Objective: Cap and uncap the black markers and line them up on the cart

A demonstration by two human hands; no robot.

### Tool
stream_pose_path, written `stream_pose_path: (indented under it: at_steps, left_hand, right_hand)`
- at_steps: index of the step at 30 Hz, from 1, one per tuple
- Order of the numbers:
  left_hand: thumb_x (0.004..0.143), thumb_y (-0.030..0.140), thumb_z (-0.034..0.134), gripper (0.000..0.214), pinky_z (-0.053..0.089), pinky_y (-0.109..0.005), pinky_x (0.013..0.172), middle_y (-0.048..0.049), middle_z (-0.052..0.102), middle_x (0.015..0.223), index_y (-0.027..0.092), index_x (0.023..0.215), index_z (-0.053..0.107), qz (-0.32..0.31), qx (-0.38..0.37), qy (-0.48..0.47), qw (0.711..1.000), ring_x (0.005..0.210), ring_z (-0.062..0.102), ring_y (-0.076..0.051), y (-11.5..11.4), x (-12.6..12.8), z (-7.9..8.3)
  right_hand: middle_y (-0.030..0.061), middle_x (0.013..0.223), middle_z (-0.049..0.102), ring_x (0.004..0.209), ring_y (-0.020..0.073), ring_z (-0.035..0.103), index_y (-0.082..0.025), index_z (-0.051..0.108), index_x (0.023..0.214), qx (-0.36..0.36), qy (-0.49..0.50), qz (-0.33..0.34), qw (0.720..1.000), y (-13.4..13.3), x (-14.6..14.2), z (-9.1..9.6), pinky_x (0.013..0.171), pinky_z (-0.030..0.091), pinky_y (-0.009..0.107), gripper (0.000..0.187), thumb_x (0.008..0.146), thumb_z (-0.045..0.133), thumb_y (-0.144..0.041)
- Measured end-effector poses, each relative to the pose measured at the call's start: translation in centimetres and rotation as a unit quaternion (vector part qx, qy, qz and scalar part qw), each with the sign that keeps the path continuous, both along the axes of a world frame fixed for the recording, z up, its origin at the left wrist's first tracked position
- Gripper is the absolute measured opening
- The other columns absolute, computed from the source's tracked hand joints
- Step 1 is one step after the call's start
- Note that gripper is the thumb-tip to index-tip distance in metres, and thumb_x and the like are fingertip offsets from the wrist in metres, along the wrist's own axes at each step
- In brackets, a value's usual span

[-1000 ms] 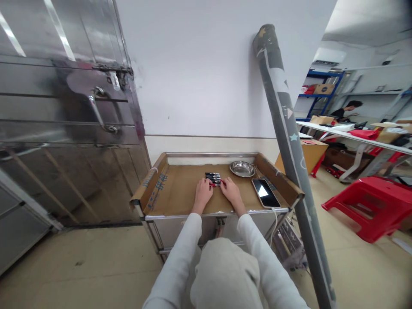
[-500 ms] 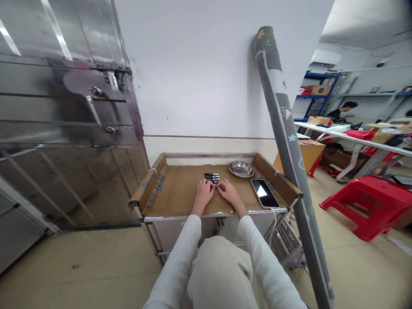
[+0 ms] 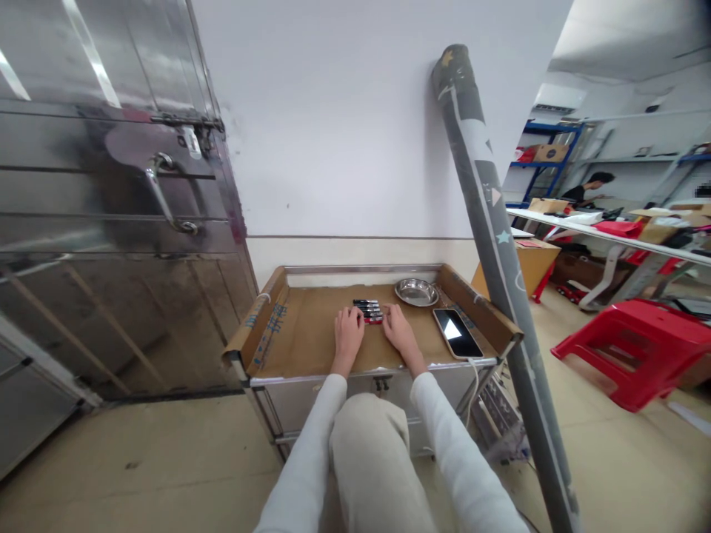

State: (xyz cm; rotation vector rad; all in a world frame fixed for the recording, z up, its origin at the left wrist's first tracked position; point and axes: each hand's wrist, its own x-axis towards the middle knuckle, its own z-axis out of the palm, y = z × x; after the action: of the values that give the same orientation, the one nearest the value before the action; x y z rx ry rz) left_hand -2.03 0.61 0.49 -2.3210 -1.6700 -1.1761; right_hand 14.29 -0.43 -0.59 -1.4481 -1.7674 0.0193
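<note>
Several black pens or markers [image 3: 365, 304], too small to tell which, lie side by side in a stack-like row on the brown cardboard top [image 3: 311, 326] of a small cart. A red one [image 3: 373, 321] lies at the near side of the row. My left hand [image 3: 349, 332] is at the left ends of the pens, fingers bent and slightly apart. At their right ends is my right hand [image 3: 398, 329], its fingers loosely apart. Neither hand appears to grip anything; contact with the pen ends is hard to make out.
Behind my right hand stands a round metal dish [image 3: 416, 292]. A phone [image 3: 458, 333] with a white cable lies at the right. Raised cardboard sides edge the cart. A long grey roll [image 3: 489, 207] leans beside it. Farther right are a red stool [image 3: 633, 352] and a seated person [image 3: 592, 191].
My hands have drawn apart from the near side of the row to its two ends. The red pen between them now shows. The dish and phone have not moved.
</note>
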Motion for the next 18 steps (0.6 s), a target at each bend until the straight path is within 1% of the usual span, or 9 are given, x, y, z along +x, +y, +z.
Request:
stream_pose_path:
  at_steps: [4,7,10,12,15,18]
  left_hand:
    - [0.089,0.014,0.046,0.011,0.042,-0.038,0.081,-0.0086,0.056,0.088,0.019,0.084,0.054,0.076,-0.022,-0.045,0.996,0.088,0.053,-0.023,0.2,-0.2,-0.3]
    - [0.085,0.011,0.046,0.01,0.041,-0.039,0.083,-0.0098,0.055,0.091,0.017,0.085,0.054,0.104,-0.034,-0.068,0.992,0.091,0.054,-0.024,0.4,-0.1,-0.5]
    - [0.083,0.01,0.047,0.011,0.041,-0.039,0.083,-0.0109,0.056,0.095,0.016,0.089,0.053,0.126,-0.039,-0.077,0.988,0.094,0.054,-0.025,0.4,0.1,-0.6]
    - [0.083,0.01,0.047,0.012,0.041,-0.04,0.083,-0.0124,0.056,0.097,0.015,0.092,0.053,0.14,-0.05,-0.073,0.986,0.096,0.054,-0.026,0.4,0.2,-0.5]
    - [0.083,0.011,0.047,0.012,0.042,-0.04,0.084,-0.0134,0.056,0.098,0.015,0.093,0.054,0.15,-0.072,-0.072,0.983,0.098,0.055,-0.027,0.4,0.2,-0.5]
    - [0.084,0.011,0.048,0.012,0.041,-0.04,0.084,-0.0127,0.057,0.097,0.015,0.092,0.054,0.152,-0.075,-0.088,0.982,0.098,0.055,-0.028,0.6,0.1,-0.4]
  right_hand:
    - [0.0173,0.113,0.058,0.102,0.0244,0.055,-0.012,0.055,0.115,-0.035,-0.081,-0.089,0.992,0.7,-0.1,-0.8,0.092,0.043,0.037,0.031,0.089,0.038,-0.017]
    - [0.0221,0.121,0.055,0.109,0.0281,0.052,-0.009,0.054,0.118,-0.065,-0.1,-0.135,0.984,1.1,-0.2,-1.4,0.094,0.04,0.04,0.033,0.089,0.041,-0.019]
    - [0.0241,0.133,0.049,0.119,0.0297,0.049,-0.007,0.049,0.126,-0.077,-0.091,-0.148,0.982,1.2,-0.2,-1.9,0.099,0.037,0.043,0.039,0.091,0.04,-0.021]
    - [0.0243,0.137,0.046,0.124,0.0298,0.046,-0.006,0.046,0.13,-0.078,-0.09,-0.145,0.982,1.3,-0.1,-2.1,0.102,0.035,0.043,0.042,0.092,0.039,-0.022]
    - [0.0229,0.134,0.05,0.124,0.0283,0.047,-0.006,0.047,0.129,-0.077,-0.097,-0.129,0.984,1.2,0.2,-2.0,0.104,0.034,0.041,0.041,0.091,0.039,-0.021]
    - [0.0241,0.128,0.053,0.119,0.0293,0.05,-0.004,0.049,0.125,-0.077,-0.107,-0.13,0.983,1.1,0.2,-1.7,0.1,0.037,0.041,0.039,0.091,0.038,-0.021]
